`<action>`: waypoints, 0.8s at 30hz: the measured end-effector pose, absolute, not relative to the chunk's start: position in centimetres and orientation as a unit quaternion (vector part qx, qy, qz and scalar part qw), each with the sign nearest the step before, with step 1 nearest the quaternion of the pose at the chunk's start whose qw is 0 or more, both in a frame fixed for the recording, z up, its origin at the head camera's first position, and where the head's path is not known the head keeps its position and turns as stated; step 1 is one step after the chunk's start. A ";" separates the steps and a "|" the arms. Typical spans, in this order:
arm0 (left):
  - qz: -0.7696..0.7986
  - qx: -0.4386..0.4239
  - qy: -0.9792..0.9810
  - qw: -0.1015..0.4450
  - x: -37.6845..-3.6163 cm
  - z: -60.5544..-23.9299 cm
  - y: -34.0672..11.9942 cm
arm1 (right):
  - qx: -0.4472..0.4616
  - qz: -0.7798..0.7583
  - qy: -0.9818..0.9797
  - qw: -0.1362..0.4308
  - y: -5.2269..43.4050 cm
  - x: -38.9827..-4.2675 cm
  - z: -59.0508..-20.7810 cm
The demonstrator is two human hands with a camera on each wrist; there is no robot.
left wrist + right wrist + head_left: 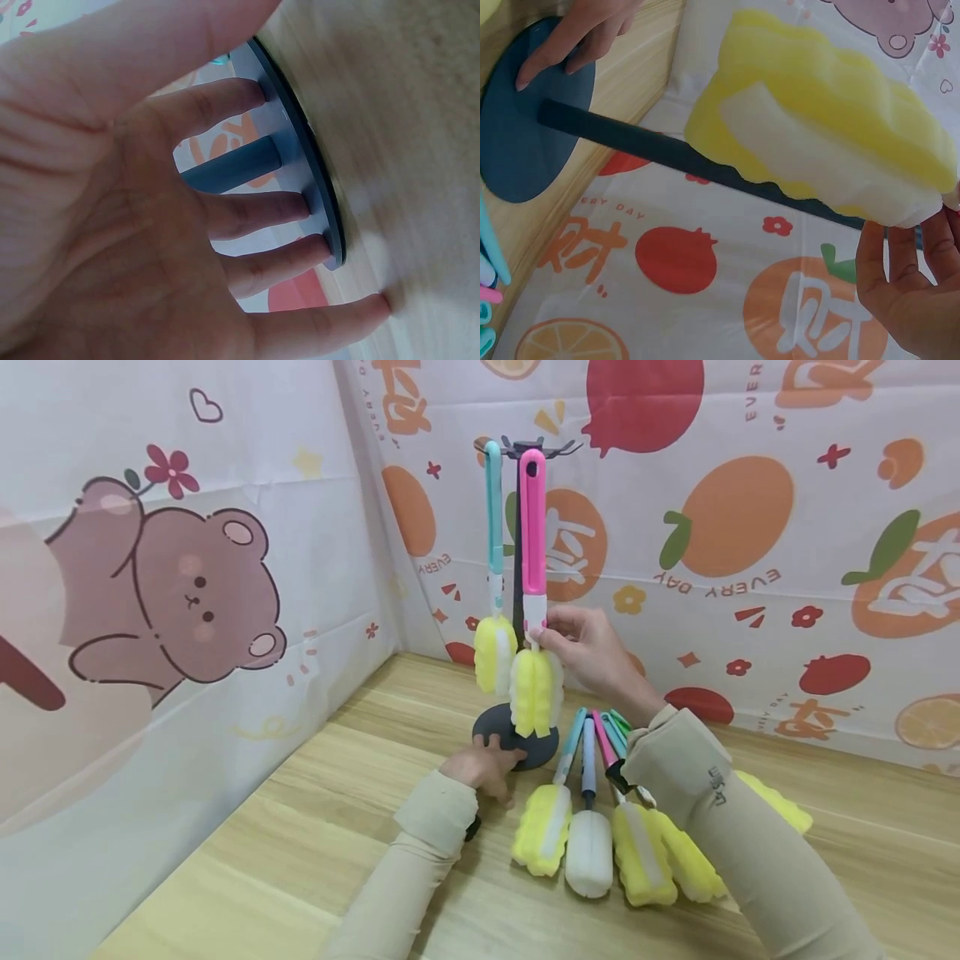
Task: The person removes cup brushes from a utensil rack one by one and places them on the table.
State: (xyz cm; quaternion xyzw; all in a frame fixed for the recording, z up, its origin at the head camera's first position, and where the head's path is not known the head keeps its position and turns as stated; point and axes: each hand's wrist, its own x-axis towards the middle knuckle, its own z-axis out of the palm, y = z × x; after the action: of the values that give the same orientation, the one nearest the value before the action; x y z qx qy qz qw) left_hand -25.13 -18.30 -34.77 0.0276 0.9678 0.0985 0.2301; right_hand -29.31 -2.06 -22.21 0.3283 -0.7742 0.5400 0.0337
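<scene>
The left hand [480, 766] presses flat, fingers straight, on the stand's base [542, 748], steadying it, while the right hand [592, 647] pinches the pink brush [533, 535] hanging above it (loose brushes [592, 827] lie on the worktop [300, 827] between the forearms).

Left hand [480, 767] flat, right hand [592, 647] pinching.

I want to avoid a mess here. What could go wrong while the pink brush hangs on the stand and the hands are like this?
1. The right hand pinches only the pink brush at its neck; a sideways pull might unhook it.
2. The stand's base is held only by the left hand with straight fingers; the tall stand could tip.
3. A falling stand might hit the brushes on the table.
</scene>
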 end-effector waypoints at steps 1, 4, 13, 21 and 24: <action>0.103 0.025 0.967 0.231 -25.1 -34.7 -18.3 | 0.329 0.538 -0.776 0.036 -1.9 -29.4 -22.3; 0.116 0.020 0.965 0.235 -25.0 -34.7 -18.4 | 0.326 0.538 -0.776 0.039 -1.3 -29.6 -22.6; 0.104 0.024 0.968 0.227 -25.1 -34.8 -18.3 | 0.285 0.546 -0.788 0.026 0.7 -30.1 -23.3; 0.070 0.032 0.973 0.217 -25.3 -35.0 -18.0 | 0.280 0.545 -0.790 0.021 2.2 -30.7 -24.0; 0.072 0.032 0.973 0.218 -25.3 -35.1 -18.0 | 0.278 0.540 -0.794 0.020 2.7 -30.8 -24.1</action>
State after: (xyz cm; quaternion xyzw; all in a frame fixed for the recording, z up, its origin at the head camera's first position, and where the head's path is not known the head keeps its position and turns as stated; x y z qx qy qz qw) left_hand -25.28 -17.98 -35.06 0.0315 0.9728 0.0722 0.2180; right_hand -30.83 2.69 -24.13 0.2785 -0.7943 0.5396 0.0201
